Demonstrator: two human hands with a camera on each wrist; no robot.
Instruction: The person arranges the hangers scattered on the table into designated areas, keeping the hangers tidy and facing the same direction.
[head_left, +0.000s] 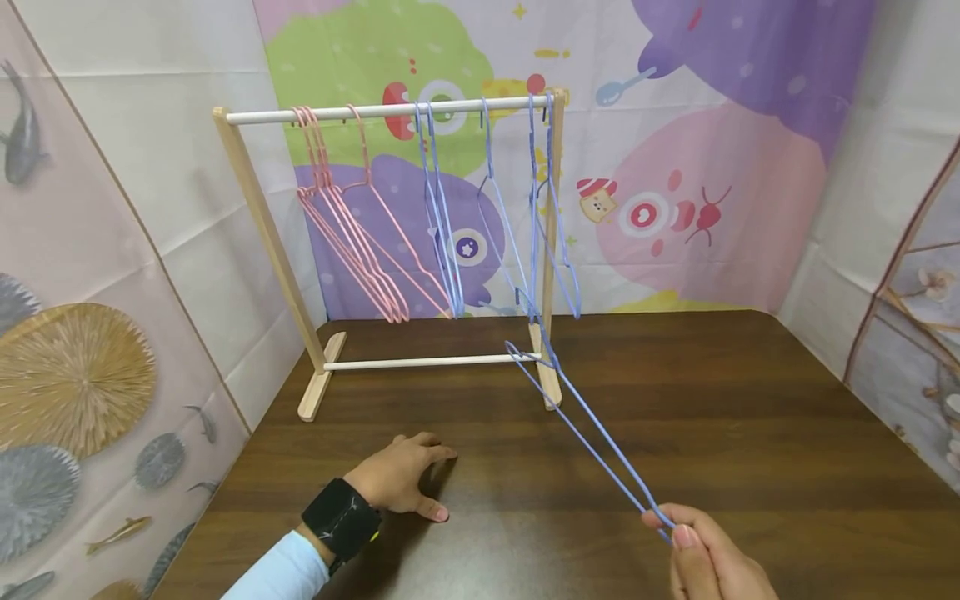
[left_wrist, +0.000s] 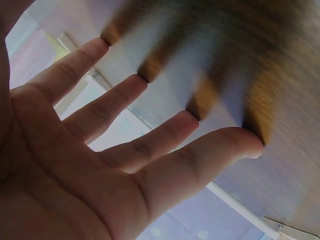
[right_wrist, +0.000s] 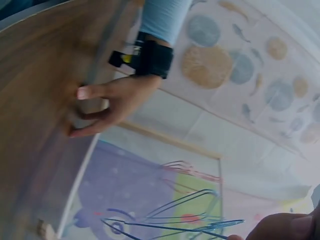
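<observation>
My right hand (head_left: 708,554) pinches one end of a blue clothes hanger (head_left: 602,430) between thumb and fingers, at the lower right of the head view. The hanger slants up and left, its far end overlapping the rack's right foot; whether they touch I cannot tell. On the tabletop (head_left: 480,546), left of the held hanger, my left hand (head_left: 397,475) rests on its fingertips. Its fingers (left_wrist: 107,107) are spread, with nothing beneath the palm. Pink hangers (head_left: 398,225) hang toward the left of the rack's white rod (head_left: 262,117), blue hangers (head_left: 450,250) toward the right.
The rack has wooden side posts (head_left: 270,233), feet and a low white crossbar (head_left: 420,362). Behind it hangs a cartoon-printed cloth (head_left: 652,275). Patterned cloth walls (head_left: 202,275) close off both sides of the table.
</observation>
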